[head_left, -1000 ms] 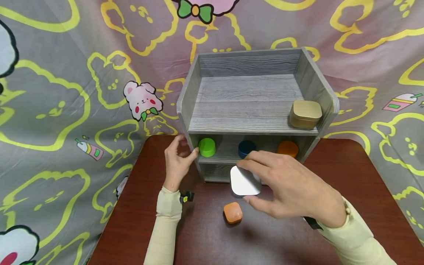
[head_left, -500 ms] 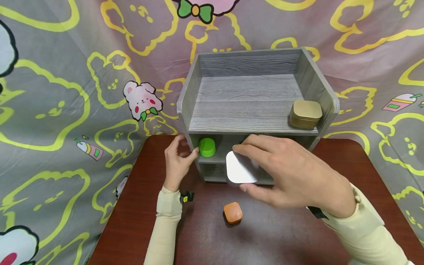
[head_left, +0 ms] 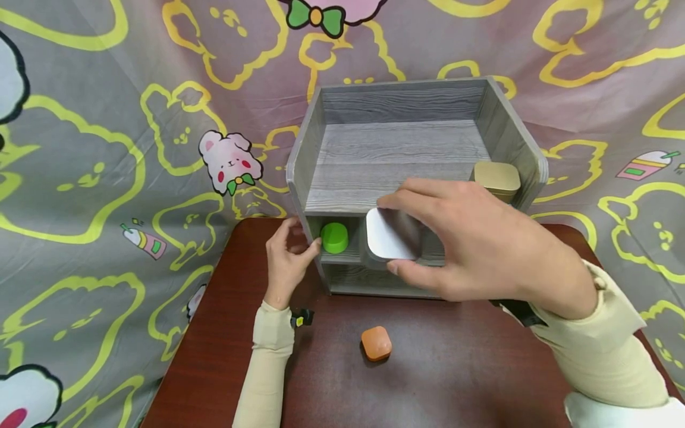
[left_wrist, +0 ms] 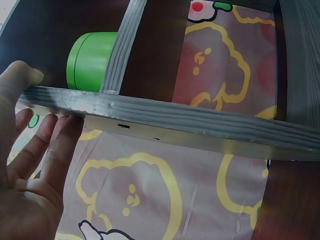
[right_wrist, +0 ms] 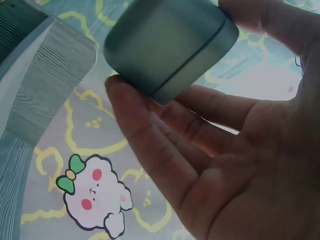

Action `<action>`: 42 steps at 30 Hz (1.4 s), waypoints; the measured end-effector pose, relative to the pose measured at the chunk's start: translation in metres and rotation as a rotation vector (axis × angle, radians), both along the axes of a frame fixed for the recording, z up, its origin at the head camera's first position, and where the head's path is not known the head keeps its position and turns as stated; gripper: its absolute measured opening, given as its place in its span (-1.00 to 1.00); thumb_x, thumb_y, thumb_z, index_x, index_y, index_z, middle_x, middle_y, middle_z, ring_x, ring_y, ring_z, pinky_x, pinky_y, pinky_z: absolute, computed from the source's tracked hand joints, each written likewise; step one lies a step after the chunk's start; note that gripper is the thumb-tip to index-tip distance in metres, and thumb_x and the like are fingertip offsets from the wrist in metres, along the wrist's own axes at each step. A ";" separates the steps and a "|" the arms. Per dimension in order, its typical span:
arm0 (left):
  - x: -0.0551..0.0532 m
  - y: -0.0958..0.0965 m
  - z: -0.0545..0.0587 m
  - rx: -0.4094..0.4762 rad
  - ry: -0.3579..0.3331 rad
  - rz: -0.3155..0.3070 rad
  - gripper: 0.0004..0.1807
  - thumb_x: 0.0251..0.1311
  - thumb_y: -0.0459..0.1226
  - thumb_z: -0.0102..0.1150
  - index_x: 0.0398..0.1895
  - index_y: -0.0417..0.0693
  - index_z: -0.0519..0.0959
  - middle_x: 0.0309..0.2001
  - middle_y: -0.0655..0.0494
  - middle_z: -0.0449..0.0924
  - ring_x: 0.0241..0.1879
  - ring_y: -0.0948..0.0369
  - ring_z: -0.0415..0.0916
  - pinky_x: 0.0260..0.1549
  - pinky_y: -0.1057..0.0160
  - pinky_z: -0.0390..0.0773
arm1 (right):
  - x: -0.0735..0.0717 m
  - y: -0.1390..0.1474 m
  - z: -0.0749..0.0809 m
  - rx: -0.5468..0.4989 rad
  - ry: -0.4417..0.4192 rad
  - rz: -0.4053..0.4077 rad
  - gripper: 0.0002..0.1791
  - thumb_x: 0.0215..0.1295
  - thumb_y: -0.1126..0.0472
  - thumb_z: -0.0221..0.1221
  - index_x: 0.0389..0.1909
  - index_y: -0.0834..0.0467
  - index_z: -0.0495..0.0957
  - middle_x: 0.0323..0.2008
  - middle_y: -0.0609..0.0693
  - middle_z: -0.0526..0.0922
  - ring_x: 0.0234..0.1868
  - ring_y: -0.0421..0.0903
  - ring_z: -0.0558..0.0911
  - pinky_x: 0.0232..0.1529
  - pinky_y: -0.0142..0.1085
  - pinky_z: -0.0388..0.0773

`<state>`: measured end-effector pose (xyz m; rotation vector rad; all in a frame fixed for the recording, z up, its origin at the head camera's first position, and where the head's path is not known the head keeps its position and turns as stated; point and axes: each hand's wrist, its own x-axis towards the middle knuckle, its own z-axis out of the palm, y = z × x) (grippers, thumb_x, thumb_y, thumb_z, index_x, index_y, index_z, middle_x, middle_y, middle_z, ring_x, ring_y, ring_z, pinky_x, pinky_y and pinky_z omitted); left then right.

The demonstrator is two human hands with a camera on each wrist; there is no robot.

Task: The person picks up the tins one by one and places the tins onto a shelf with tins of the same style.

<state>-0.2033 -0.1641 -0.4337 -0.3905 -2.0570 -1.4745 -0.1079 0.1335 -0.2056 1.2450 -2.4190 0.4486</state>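
Note:
My right hand (head_left: 476, 246) holds a silver rounded-square tin (head_left: 390, 235) between thumb and fingers, in front of the grey wooden shelf (head_left: 396, 139). The right wrist view shows the lid seam on this tin (right_wrist: 167, 47), which is tilted and apart from the shelf. My left hand (head_left: 287, 261) grips the shelf's left side panel (left_wrist: 200, 117), thumb on the inner side and fingers outside. Close to that thumb, a green round tin (head_left: 335, 239) stands on the middle level. The rest of the middle level is largely hidden behind my right hand and the silver tin.
A gold rounded-square tin (head_left: 496, 175), partly covered by my right hand, stands at the right of the top level. On the dark red table (head_left: 321, 380) lies a small orange square tin (head_left: 377, 343). Patterned cloth (head_left: 182, 178) hangs behind and beside the table.
My right hand has raised the silver tin from before the lower level to about the top board's front edge. It now covers the blue and orange round tins. My left hand stays put.

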 end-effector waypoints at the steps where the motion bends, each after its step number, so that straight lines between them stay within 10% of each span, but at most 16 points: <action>1: 0.000 0.000 0.000 0.000 -0.001 -0.001 -0.56 0.06 -0.42 0.50 0.05 -0.12 0.66 -0.21 -0.11 0.74 -0.25 0.33 0.64 -0.34 0.49 0.72 | -0.002 0.000 0.002 0.012 -0.007 -0.003 -0.40 0.05 -0.01 0.48 0.12 0.11 0.62 -0.22 -0.24 0.54 -0.42 -0.32 0.43 -0.35 -0.40 0.44; 19: -0.001 -0.001 0.000 0.025 -0.006 -0.025 -0.57 0.08 -0.44 0.48 0.06 -0.18 0.65 -0.18 -0.16 0.74 -0.23 0.35 0.66 -0.34 0.47 0.73 | -0.062 -0.027 0.050 0.501 -0.364 -0.196 -0.56 0.05 0.00 0.44 -0.06 0.12 0.68 -0.23 -0.03 0.71 -0.24 -0.03 0.58 -0.22 -0.17 0.51; 42: 0.001 0.000 0.003 0.009 -0.002 -0.028 -0.54 0.06 -0.44 0.48 0.09 -0.15 0.64 -0.18 -0.13 0.73 -0.21 0.35 0.65 -0.34 0.48 0.72 | -0.125 -0.019 0.054 0.631 -0.530 -0.407 -0.27 0.11 -0.02 0.44 0.24 0.29 0.51 0.17 0.27 0.61 0.07 0.13 0.53 0.06 0.02 0.56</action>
